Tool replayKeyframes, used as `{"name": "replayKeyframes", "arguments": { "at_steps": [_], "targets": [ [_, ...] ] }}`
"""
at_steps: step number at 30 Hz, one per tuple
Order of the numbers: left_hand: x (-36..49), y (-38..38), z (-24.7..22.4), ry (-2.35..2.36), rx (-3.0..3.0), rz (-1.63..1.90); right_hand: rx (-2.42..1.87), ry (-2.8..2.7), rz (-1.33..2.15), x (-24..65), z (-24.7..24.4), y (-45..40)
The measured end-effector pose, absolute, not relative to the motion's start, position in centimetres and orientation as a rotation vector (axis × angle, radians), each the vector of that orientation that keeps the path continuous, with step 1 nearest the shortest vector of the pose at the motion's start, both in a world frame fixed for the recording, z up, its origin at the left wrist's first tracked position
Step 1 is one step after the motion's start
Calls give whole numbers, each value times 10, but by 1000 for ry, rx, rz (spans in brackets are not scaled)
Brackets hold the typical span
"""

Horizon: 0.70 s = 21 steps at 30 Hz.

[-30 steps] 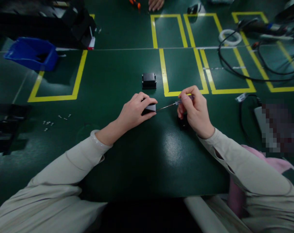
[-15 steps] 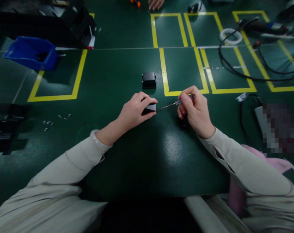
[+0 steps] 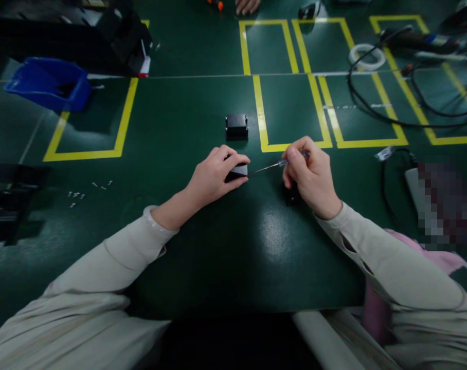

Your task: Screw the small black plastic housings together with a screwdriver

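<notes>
My left hand [image 3: 217,173] grips a small black block [image 3: 237,172] on the green table, fingers over its far side and thumb on its near side. In my right hand [image 3: 309,172] is a screwdriver [image 3: 283,163] with a clear handle, its thin shaft pointing left. The tip meets the block's right end; the exact contact is too small to make out. Another black part [image 3: 291,195] lies under my right hand, partly hidden. A similar black block [image 3: 236,127] with small screws at its sides stands farther back.
Several loose screws [image 3: 76,195] lie at the left, near dark parts [image 3: 10,205]. A blue bin [image 3: 50,85] stands behind them. Cables [image 3: 372,110] and a white ring [image 3: 367,57] are at the back right. A person's hand [image 3: 248,6] shows at the far edge.
</notes>
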State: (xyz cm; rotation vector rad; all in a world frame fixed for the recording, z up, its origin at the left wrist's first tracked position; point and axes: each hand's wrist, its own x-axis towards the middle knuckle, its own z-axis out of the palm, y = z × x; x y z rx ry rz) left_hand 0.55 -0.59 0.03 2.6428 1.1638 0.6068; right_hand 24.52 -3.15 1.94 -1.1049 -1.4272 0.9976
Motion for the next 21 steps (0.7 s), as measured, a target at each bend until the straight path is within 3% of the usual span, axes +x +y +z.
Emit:
{"name": "replayKeyframes", "arguments": {
  "at_steps": [21],
  "targets": [
    [6, -6, 2, 1170, 2632, 579, -1078, -1410, 1015, 244, 19, -33]
  ]
}}
